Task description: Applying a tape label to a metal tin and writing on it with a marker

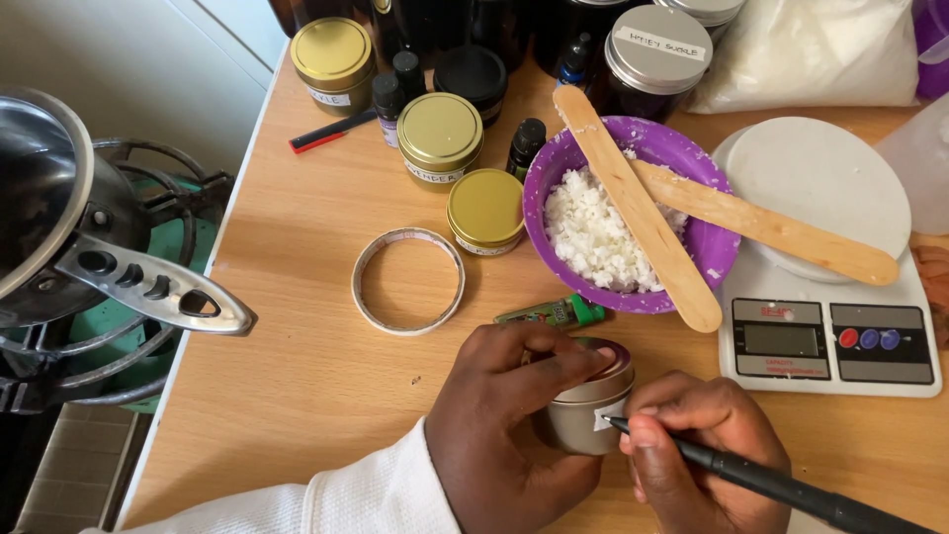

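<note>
With the left hand [514, 415] gripping the small tin [585, 407] and the right hand [692, 450] holding the black pen [781, 483] at its label [610, 415], a slip of the tin could smear the writing.

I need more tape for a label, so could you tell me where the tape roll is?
In the head view the tape roll lies flat on the wooden table, left of the purple bowl, just beside a gold-lidded tin.

Bright, even daylight; soft shadows, sharp focus, slight edge distortion.
</note>
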